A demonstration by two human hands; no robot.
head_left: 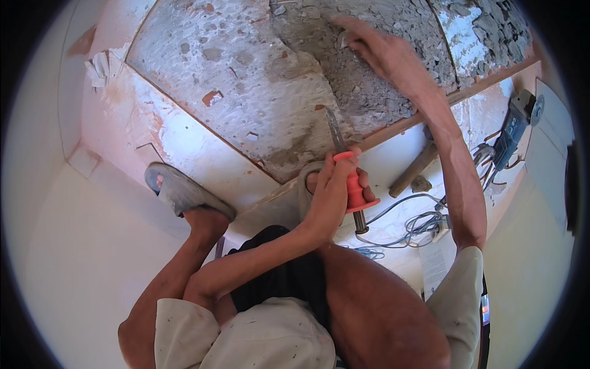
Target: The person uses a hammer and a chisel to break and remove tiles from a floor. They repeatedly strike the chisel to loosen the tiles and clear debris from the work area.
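My left hand [340, 184] is wrapped round the red hand guard of a chisel [335, 131], whose steel tip slants up against the chipped floor edge. The struck end sticks out below the grip. My right hand [381, 52] reaches far over the broken grey mortar [362, 92], fingers curled round a small pale chip of rubble [343, 40]. Left of the mortar lies a rough, whitish exposed slab [227, 80]. Under my right forearm rests a hammer [415, 171] with a wooden handle, its head partly hidden.
A blue-grey angle grinder [509, 135] lies at the right. A looped cable [415, 229] and a lump of stone [421, 184] are near the hammer. White tiles [190, 138] border the broken area. My sandalled left foot [184, 187] stands at the left; a printed sheet [434, 264] lies lower right.
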